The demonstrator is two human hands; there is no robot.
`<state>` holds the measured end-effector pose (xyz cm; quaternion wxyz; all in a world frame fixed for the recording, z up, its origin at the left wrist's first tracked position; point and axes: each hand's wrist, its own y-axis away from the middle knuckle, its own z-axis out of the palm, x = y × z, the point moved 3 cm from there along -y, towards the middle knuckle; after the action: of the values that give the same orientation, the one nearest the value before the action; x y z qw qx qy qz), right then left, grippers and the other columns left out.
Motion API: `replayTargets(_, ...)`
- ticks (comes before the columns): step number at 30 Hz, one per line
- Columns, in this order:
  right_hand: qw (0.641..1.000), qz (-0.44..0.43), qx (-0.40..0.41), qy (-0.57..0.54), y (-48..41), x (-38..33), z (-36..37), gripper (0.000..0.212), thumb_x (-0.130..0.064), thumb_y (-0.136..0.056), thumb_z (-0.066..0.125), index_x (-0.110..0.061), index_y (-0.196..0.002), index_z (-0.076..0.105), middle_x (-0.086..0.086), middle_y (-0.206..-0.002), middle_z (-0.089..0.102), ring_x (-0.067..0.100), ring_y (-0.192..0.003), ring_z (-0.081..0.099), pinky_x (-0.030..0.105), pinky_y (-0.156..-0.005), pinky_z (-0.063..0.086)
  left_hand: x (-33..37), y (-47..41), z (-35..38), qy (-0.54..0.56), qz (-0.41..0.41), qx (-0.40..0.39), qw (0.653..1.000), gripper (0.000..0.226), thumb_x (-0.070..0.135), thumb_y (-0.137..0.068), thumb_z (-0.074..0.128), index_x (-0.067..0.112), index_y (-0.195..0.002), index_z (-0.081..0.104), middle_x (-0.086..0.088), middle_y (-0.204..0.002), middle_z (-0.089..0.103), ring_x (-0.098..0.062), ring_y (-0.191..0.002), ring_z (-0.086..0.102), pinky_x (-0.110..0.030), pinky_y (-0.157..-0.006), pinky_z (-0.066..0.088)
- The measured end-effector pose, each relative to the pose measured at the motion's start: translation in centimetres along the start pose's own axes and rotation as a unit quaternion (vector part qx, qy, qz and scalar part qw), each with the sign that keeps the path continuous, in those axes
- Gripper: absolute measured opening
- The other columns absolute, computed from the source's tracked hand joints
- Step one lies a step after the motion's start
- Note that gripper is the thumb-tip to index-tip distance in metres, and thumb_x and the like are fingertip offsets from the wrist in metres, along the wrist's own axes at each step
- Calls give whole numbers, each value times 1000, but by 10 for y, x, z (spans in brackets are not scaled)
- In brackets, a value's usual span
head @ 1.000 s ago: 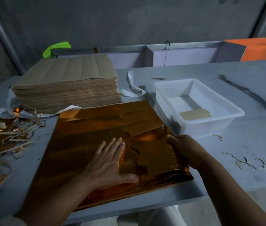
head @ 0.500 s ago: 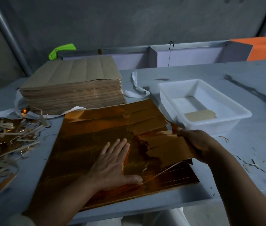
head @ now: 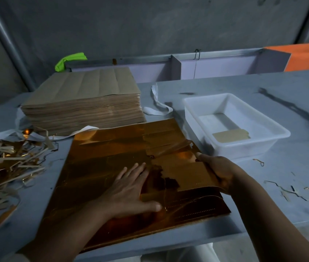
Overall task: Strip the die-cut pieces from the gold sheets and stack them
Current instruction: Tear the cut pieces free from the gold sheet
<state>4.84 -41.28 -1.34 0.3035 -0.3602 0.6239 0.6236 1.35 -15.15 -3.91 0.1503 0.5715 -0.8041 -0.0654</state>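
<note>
A stack of gold sheets [head: 108, 167] lies on the grey table in front of me. My left hand [head: 131, 190] presses flat on its middle, fingers spread. My right hand [head: 219, 171] grips the right edge of a die-cut piece [head: 187, 173], torn partly free and lifted slightly off the sheet. A jagged tear runs between the two hands. One brown die-cut piece [head: 231, 136] lies inside the white plastic tub [head: 274, 142] to the right.
A tall pile of brown-backed sheets [head: 85, 103] stands at the back left. Scrap strips [head: 4, 167] are heaped at the left, smaller scraps [head: 297, 193] lie at the right. A white strap [head: 157, 106] curls behind the gold stack. The table edge runs just under my forearms.
My right hand tore the die-cut piece up from the sheet's right side, lifted it, and has now brought it lower and flatter. My left hand stays pressed in place.
</note>
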Motion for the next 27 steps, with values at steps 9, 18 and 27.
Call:
replayTargets(9, 999, -17, 25, 21, -3, 5, 8, 34, -45, -96, 59, -13, -106, 66, 17, -90, 76, 36, -85, 73, 44, -76, 58, 8, 2, -49, 268, -131, 236, 925, 27, 43, -100, 46, 26, -99, 67, 12, -114, 49, -8, -105, 44, -33, -87, 38)
replayTargets(18, 994, -49, 49, 86, -5, 2, 11, 34, -49, -96, 56, -18, -102, 66, 11, -88, 76, 30, -85, 73, 47, -90, 56, 26, 1, -39, 466, -166, 134, 858, 31, 51, -99, 46, 29, -87, 64, 9, -95, 58, -9, -81, 56, -26, -66, 40)
replayTargets(27, 994, -85, 48, 44, -7, 5, 21, 35, -50, -95, 58, -17, -106, 66, 6, -80, 77, 24, -71, 75, 36, -68, 56, 38, -4, -33, 699, -228, 57, 676, 8, 24, -94, 63, 22, -101, 59, -10, -115, 60, -18, -81, 58, -17, -41, 41)
